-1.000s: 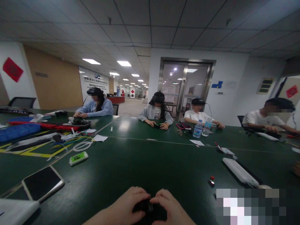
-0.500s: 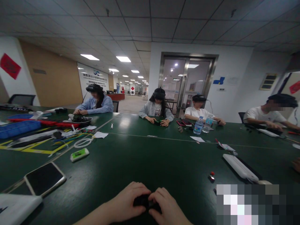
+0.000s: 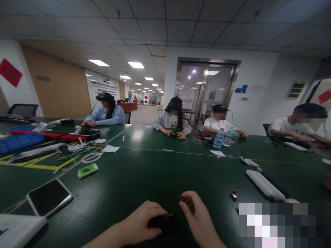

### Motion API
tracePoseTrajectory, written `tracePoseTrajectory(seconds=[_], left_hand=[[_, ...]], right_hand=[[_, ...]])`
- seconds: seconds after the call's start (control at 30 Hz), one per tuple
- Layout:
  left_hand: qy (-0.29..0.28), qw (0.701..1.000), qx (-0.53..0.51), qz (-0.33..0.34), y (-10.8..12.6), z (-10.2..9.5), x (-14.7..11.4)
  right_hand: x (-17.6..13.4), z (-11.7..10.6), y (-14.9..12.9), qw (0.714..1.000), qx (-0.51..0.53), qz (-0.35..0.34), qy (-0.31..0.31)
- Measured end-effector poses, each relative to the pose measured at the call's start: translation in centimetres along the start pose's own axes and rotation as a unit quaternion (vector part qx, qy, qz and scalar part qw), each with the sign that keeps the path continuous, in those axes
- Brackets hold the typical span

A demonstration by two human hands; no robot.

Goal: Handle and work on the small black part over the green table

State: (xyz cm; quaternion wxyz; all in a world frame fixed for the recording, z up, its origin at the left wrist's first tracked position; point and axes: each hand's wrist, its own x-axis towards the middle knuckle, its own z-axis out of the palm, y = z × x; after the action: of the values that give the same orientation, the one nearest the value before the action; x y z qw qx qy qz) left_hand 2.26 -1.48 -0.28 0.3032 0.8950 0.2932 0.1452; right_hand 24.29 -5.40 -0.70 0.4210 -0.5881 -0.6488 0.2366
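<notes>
My left hand (image 3: 144, 220) is closed around a small black object (image 3: 162, 219) low over the green table, at the bottom middle of the head view. The object has a shiny end facing right; its kind is too dark to make out. To the right, a little farther up, my right hand (image 3: 196, 213) pinches a small dark piece (image 3: 182, 198) between thumb and forefinger. That piece is apart from the black object, with bare tabletop between the two.
To the left lie a smartphone (image 3: 50, 198), a green-and-white box (image 3: 88, 170), a coiled white cable (image 3: 91, 157) and a blue tray (image 3: 22, 141). A small red-and-silver item (image 3: 233, 195) and a white elongated case (image 3: 265, 184) are on the right. Several co-workers sit across the table.
My right hand has moved away from the black object, up and to the right, with the small dark piece now showing at its fingertips. My left hand has stayed in place.
</notes>
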Motion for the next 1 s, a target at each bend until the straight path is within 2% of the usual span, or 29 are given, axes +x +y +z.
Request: tracePoseTrajectory(seconds=[0.07, 0.13, 0.27, 0.67, 1.0], left_hand=[[-0.002, 1.000, -0.004, -0.004, -0.1, 0.0, 0.0], [-0.002, 1.000, -0.007, -0.008, -0.2, 0.0, -0.1], [-0.001, 1.000, -0.011, -0.010, -0.3, 0.0, -0.1], [0.010, 0.999, -0.030, -0.015, -0.7, 0.2, 0.0], [0.002, 1.000, -0.027, -0.011, -0.8, 0.1, 0.0]], right_hand=[[0.5, -0.6, 1.0, 0.997, 0.029, 0.041, 0.057], [0.9, -0.9, 1.9, 0.994, 0.052, 0.057, 0.076], [1.2, -0.9, 2.8, 0.992, 0.069, 0.072, 0.071], [1.0, -0.6, 2.7, 0.991, 0.089, 0.072, 0.074], [1.1, -0.6, 2.8, 0.992, 0.067, 0.082, 0.063]])
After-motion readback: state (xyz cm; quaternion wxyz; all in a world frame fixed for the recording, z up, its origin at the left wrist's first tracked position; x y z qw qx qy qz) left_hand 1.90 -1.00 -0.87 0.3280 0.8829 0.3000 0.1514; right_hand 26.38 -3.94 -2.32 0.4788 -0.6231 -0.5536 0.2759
